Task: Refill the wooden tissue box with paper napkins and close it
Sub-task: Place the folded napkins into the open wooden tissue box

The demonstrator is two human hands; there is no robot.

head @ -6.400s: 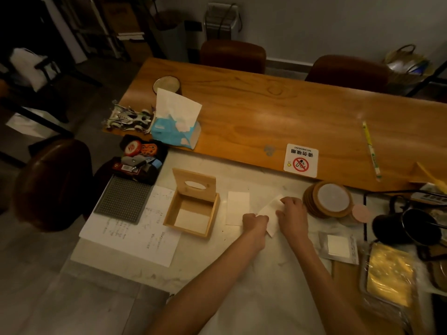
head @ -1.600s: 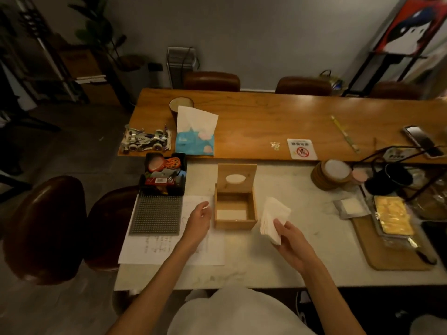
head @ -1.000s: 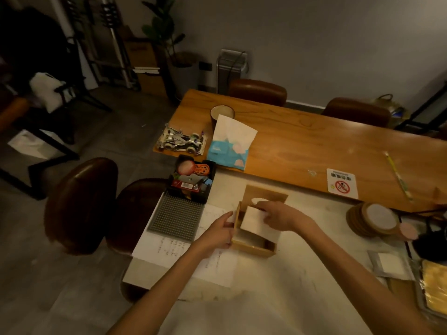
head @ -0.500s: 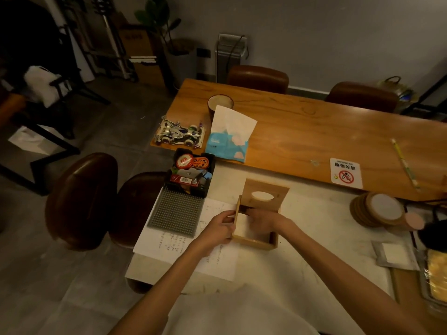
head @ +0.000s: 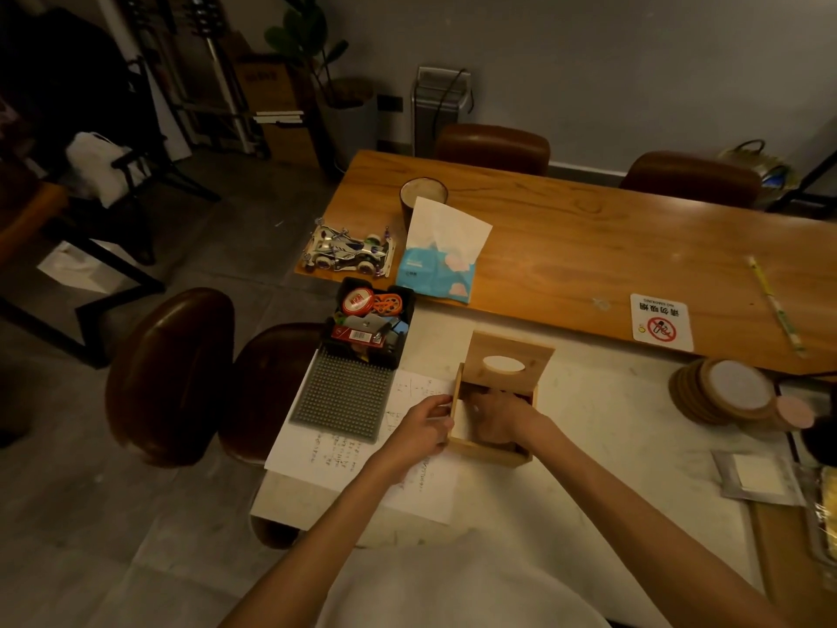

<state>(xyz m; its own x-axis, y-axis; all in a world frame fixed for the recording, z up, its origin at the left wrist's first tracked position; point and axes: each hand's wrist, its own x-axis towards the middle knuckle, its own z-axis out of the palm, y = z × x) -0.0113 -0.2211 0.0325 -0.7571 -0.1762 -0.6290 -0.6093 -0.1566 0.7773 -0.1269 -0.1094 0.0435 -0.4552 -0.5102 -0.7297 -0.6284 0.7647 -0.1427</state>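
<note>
The wooden tissue box (head: pixel 487 451) stands open on the white marble table. Its hinged lid (head: pixel 509 358) with an oval slot is tilted up at the back. My right hand (head: pixel 496 414) is inside the box, palm down on the white paper napkins (head: pixel 461 423), of which only a pale strip shows by the left wall. My left hand (head: pixel 423 428) grips the box's left wall from outside, thumb on the rim.
A sheet of written paper (head: pixel 362 460) and a studded grey mat (head: pixel 344 394) lie left of the box. A black tray of small items (head: pixel 369 321), a blue tissue pack (head: pixel 437 260), a toy car (head: pixel 348 253), coasters (head: pixel 724 392) and a sachet (head: pixel 756 478) sit around.
My right hand carried the napkin stack from the table's right into the box and now presses it down inside. My left hand moved from the paper to the box's left wall.
</note>
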